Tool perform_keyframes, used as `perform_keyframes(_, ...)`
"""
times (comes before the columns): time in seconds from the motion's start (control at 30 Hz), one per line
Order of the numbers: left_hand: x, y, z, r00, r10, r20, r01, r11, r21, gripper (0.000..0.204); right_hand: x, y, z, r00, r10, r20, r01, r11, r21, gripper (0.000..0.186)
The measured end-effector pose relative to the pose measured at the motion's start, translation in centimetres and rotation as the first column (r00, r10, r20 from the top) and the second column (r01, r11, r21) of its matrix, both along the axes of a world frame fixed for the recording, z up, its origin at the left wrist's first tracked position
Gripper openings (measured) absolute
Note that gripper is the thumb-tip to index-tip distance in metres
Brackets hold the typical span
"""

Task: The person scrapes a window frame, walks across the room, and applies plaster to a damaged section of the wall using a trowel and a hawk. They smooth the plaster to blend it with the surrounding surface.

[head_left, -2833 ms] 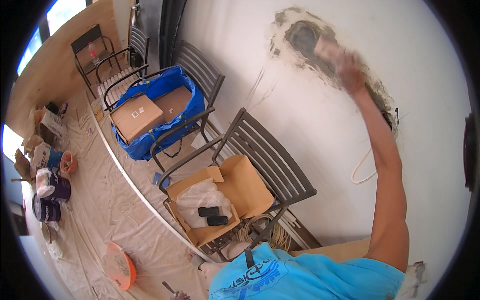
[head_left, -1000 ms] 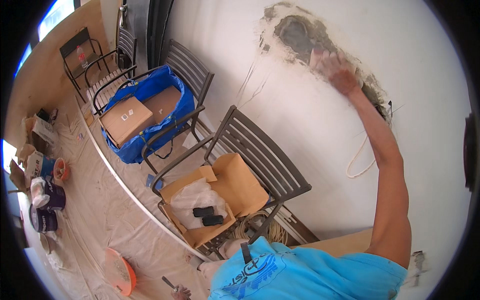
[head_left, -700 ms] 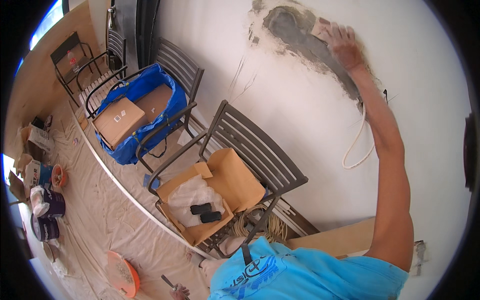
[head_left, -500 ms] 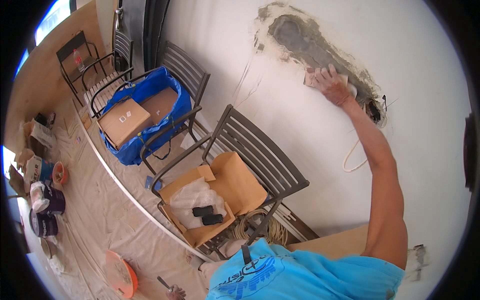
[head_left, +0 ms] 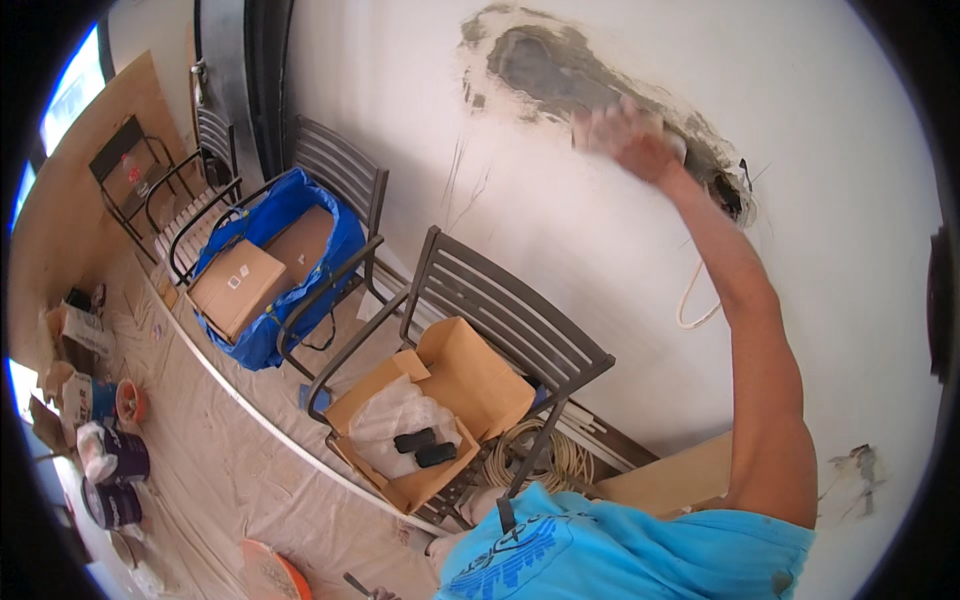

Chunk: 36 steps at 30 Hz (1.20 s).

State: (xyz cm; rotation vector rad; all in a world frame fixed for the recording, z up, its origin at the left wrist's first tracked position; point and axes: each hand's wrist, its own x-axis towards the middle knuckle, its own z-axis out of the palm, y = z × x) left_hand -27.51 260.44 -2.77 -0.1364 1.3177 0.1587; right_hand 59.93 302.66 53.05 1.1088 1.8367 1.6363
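Down-left of the right hand (head_left: 630, 140), a chair (head_left: 500, 330) holds an open box (head_left: 440, 400). The hand, blurred, presses a pale pad (head_left: 600, 125) on the grey wall patch (head_left: 560, 70), now further up-left than before. Left hand unseen.

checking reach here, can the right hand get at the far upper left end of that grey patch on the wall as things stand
Probably yes: the right hand already rests on the grey patch, with bare wall between it and that end, though the arm looks nearly straight.
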Motion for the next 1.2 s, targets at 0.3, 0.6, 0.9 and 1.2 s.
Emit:
perform_keyframes(0.3, 0.7, -0.3, 0.7, 0.976, -0.044, -0.212, 0.133, 0.894, 0.428, 0.041, 0.8, -2.7, 0.5, 0.998, -0.008, -0.064, 0.014, 0.994, 0.106, 0.034)
perform_keyframes(0.6, 0.7, 1.8, 3.3, 0.970, -0.055, -0.236, 0.144, 0.913, 0.381, 0.039, 0.9, -1.3, 5.3, 0.994, -0.067, -0.081, 0.080, 0.982, 0.172, 0.041)
perform_keyframes(0.9, -0.2, 1.8, 0.9, 0.976, -0.093, -0.196, 0.170, 0.890, 0.424, 0.039, 1.3, -4.7, -1.0, 0.995, -0.074, -0.073, 0.069, 0.995, -0.075, 0.033)
perform_keyframes(1.2, 0.8, 5.3, 2.4, 0.962, -0.148, -0.228, 0.227, 0.897, 0.379, 0.039, 2.4, -6.7, -3.7, 0.989, -0.137, -0.059, 0.125, 0.978, -0.168, 0.035)
